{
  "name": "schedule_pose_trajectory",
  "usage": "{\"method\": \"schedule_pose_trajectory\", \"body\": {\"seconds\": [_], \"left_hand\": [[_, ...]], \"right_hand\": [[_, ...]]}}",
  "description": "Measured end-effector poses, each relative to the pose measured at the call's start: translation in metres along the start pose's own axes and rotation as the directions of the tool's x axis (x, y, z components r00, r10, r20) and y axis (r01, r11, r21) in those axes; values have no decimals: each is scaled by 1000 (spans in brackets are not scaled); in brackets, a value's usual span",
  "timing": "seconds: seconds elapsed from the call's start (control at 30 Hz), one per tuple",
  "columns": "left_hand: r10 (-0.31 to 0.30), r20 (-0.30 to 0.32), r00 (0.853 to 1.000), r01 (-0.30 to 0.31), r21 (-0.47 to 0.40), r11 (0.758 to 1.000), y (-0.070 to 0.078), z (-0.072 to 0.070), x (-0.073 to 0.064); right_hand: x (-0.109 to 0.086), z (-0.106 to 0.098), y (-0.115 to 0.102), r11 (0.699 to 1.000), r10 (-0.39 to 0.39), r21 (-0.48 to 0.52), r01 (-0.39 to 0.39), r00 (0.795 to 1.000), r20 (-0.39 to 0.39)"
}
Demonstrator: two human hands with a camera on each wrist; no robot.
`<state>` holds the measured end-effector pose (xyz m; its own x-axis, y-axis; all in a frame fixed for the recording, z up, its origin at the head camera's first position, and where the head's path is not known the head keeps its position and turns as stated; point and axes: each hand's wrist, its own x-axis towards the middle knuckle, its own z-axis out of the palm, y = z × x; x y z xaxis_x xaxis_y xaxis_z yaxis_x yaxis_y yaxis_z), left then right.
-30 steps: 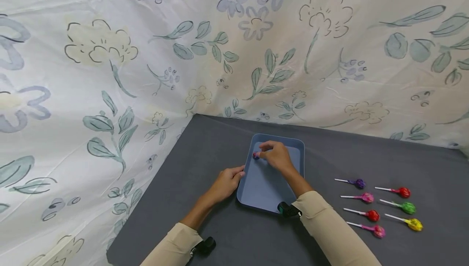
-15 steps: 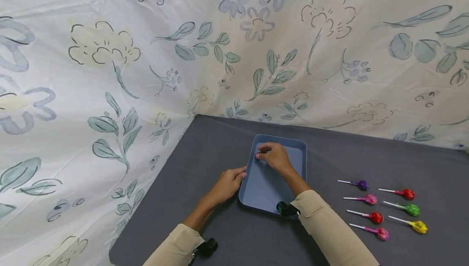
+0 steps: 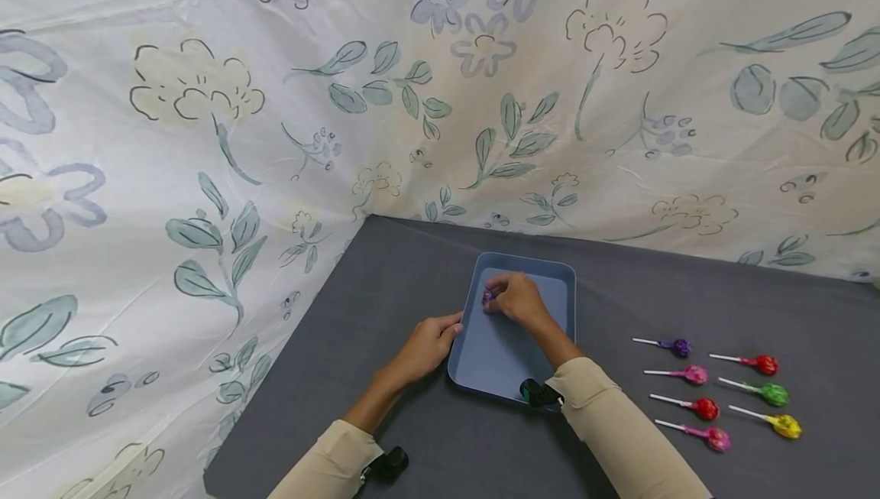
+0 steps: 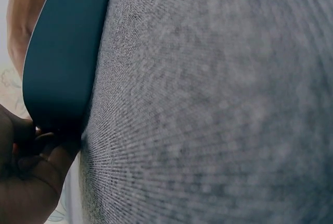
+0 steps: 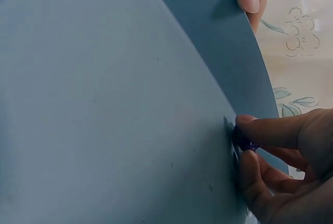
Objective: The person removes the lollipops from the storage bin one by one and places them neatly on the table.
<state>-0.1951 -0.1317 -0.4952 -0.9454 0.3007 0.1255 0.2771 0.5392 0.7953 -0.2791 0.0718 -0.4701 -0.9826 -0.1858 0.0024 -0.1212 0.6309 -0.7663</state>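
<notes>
A blue rectangular tray [image 3: 498, 354] lies on the dark grey cloth. My left hand [image 3: 428, 345] grips its left rim, thumb over the edge; in the left wrist view the fingers [image 4: 44, 174] curl at the tray's underside. Inside the tray, near its far left corner, my right hand [image 3: 521, 302] pinches a purple wrapped lollipop [image 3: 489, 296] between thumb and fingertips. The right wrist view shows its dark purple head [image 5: 243, 139] close to the tray floor, by the side wall. Its stick is hidden by the hand.
Right of the tray lie several lollipops in two columns, sticks to the left: a purple one [image 3: 681, 347], pink ones [image 3: 696, 374], red ones [image 3: 766, 364], a green one [image 3: 774, 393] and a yellow one [image 3: 786, 426]. A floral curtain [image 3: 481, 140] hangs behind the table.
The right hand's fingers have shifted around the lollipop, which has turned slightly and sits a little lower in the tray. The left hand keeps its grip on the rim.
</notes>
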Motion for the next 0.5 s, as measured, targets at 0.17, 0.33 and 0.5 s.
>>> {"method": "schedule_pose_trajectory", "body": {"seconds": [0.17,0.33,0.5], "left_hand": [[2,-2,1000,-2,-7,1000,-1,1,1],[14,-15,1000,-15,-13,1000,-1,2,1],[19,-19,1000,-19,-26,999,-1,1,0]], "right_hand": [[-1,-1,-1,999,10,-32,-9,1000,25],[-3,-4,-2,1000,17,-24,-17,1000,11],[-9,-10,-9,999,8,31,-7,1000,-25]]}}
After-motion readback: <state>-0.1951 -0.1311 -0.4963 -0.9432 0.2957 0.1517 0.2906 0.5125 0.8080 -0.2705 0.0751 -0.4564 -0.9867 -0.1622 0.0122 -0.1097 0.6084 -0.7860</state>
